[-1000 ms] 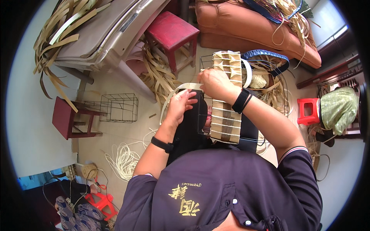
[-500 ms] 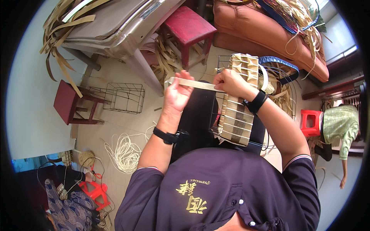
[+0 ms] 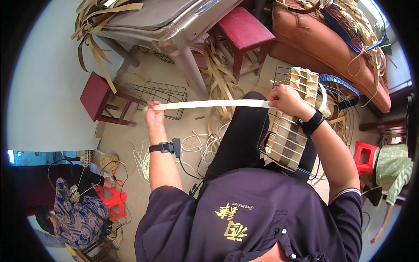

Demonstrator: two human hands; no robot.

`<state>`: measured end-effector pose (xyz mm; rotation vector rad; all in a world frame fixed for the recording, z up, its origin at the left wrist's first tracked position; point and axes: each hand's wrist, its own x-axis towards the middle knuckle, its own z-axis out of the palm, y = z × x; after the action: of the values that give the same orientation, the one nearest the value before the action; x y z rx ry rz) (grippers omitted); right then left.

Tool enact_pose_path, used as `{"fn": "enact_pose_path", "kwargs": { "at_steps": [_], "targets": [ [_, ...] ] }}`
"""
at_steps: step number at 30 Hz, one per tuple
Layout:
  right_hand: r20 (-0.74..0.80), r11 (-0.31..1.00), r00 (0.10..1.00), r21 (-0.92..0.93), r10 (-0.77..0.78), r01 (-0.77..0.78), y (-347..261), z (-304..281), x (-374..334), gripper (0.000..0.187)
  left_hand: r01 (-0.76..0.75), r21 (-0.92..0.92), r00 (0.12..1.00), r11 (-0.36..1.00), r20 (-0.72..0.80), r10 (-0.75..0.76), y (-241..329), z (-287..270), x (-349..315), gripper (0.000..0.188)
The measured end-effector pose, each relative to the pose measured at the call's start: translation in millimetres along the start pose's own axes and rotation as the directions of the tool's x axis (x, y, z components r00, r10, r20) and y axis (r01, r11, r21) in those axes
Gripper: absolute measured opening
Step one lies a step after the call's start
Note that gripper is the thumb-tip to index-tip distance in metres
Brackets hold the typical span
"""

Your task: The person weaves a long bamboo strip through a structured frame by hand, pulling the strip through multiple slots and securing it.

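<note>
A pale flat weaving strip (image 3: 209,104) is stretched almost level across my lap. My left hand (image 3: 155,115), out to the left, pinches its far end. My right hand (image 3: 284,100) is closed on the other end, at the left side of a half-woven basket (image 3: 288,135). The basket lies over my right thigh; tan and brown strips run through its wire frame, with pointed folds along its upper part. A blue wrapped handle (image 3: 342,78) curves beyond its far right side. My right fingertips are partly hidden against the weave.
A red wooden stool (image 3: 244,30) and loose strips (image 3: 218,74) are ahead, beside a grey table (image 3: 152,22). A bare wire frame (image 3: 168,94) lies by another stool (image 3: 98,96). Pale cord (image 3: 142,161) coils on the floor. Co-workers sit at lower left (image 3: 83,214) and far right (image 3: 393,166).
My left hand has moved out to the left, drawing a much longer length of strip between my hands. My right hand stays at the basket. The whole view has shifted slightly.
</note>
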<state>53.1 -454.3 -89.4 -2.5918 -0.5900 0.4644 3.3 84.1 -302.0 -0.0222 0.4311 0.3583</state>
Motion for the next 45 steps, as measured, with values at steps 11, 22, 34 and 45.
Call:
{"fn": "enact_pose_path", "kwargs": {
  "at_steps": [11, 22, 34, 45],
  "targets": [
    [-0.038, 0.997, 0.996, 0.028, -0.077, 0.078, 5, 3, 0, 0.010, -0.568, 0.396, 0.782, 0.721, -0.014, 0.624, 194, 33, -1, 0.024],
    [-0.074, 0.998, 0.995, -0.002, -0.066, 0.067, 5, 7, 3, 0.012, -0.680, 0.465, 0.730, 0.567, 0.357, 0.583, 276, 154, -32, 0.011],
    [-0.037, 0.640, 0.994, 0.762, -0.106, 0.097, -82, -44, -78, 0.029, -0.767, -0.282, -0.225, -0.577, 0.959, -0.170, -163, 262, -257, 0.025],
    [-0.020, 0.468, 0.995, 0.883, 0.097, -0.028, -60, 5, -147, 0.023, -0.994, -0.104, -0.044, -0.040, 0.695, -0.718, -286, 149, -267, 0.038]
  ]
}}
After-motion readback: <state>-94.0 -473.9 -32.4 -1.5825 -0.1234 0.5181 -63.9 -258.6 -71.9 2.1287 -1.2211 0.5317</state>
